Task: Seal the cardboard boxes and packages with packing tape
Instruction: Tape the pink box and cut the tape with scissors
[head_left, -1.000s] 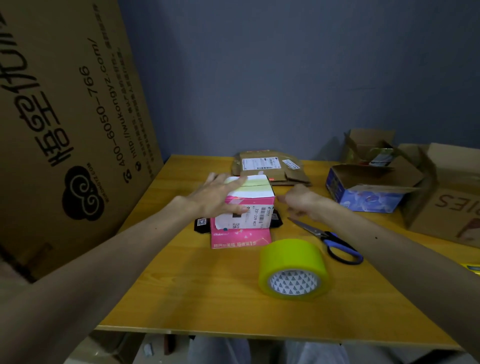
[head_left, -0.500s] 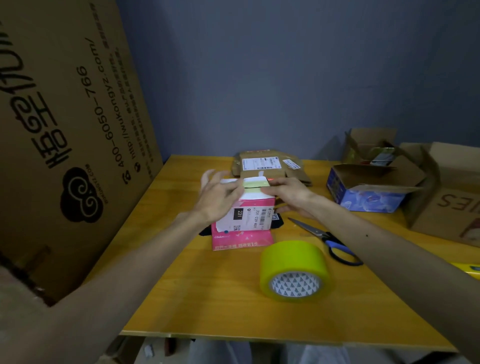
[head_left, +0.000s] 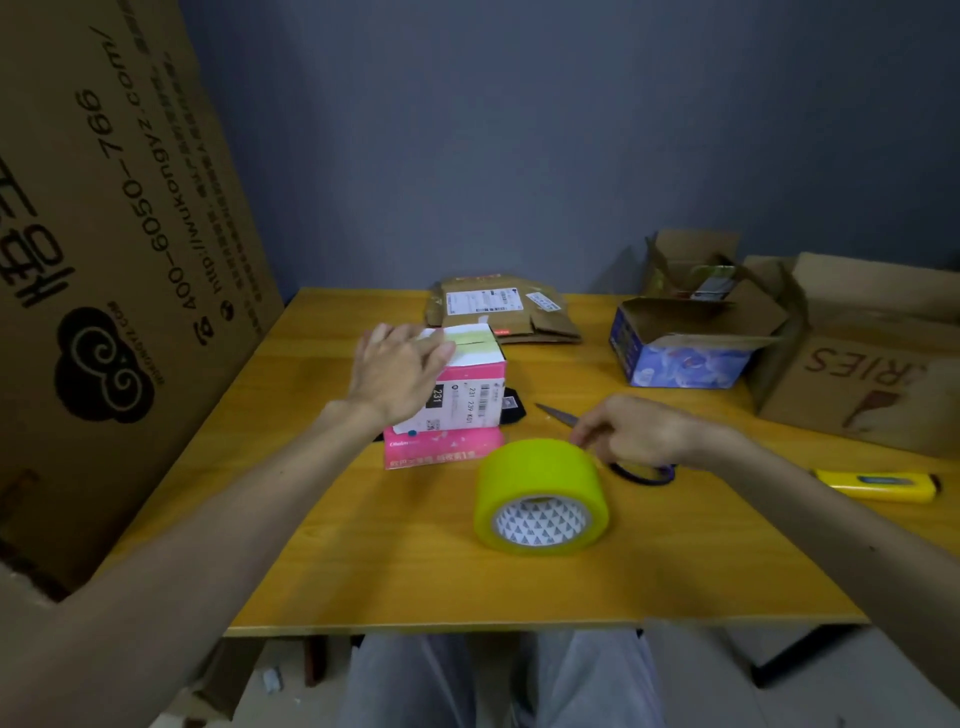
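**Small white-and-pink box (head_left: 467, 395), yellow-green strip across its top, on the table (head_left: 415, 571) just behind and left of the tape roll (head_left: 540, 493).**
Left hand (head_left: 400, 376): grip open, fingers laid over the box's left top edge. Right hand (head_left: 636, 431): just behind and right of the roll, fingers curled above the scissors (head_left: 553, 414); grip unreadable, holding or only touching cannot be told. Hazards, as judged: the box sits on a pink packet (head_left: 441, 452), so a one-handed press may slide or tip it. The roll stands on its rim and a knock may send it rolling. The blade lies close to reaching fingers.
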